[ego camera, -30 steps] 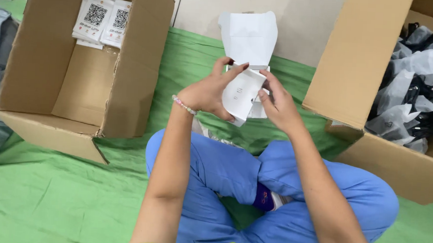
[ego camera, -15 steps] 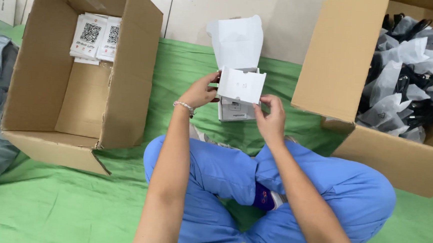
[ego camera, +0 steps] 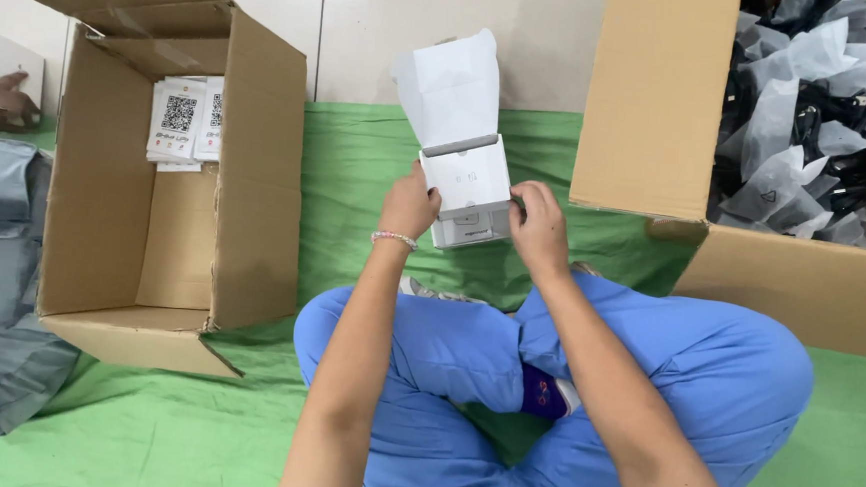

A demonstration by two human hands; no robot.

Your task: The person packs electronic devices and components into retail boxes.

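At the left of the frame an open cardboard box lies on its side on the green floor mat, white packets inside. At centre, the left hand and right hand clamp a small white box from either side, its lid flap raised. At the right, a second carton holds bagged black items.

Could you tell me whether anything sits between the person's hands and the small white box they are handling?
Nothing visible does. The left hand and the right hand both grip the small white box directly at its sides, its lid standing open above them.
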